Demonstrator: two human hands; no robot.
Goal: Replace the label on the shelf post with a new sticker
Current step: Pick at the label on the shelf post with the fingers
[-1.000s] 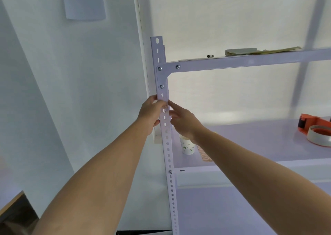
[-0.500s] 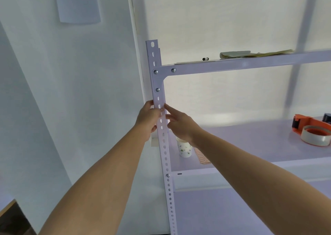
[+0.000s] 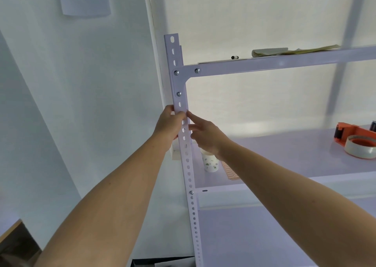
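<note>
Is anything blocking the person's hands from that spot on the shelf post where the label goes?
Nothing visible does. The left hand and right hand are both already at the shelf post, one on each side, fingertips meeting on its front face. The paper cup sits behind and below, out of the way.

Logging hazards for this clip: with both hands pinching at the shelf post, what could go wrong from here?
1. The left hand and right hand cover the label spot on the slotted shelf post, so the sticker may go on crooked or bridge a slot.
2. The right forearm hangs close above the paper cup; lowering it might tip the cup.
</note>
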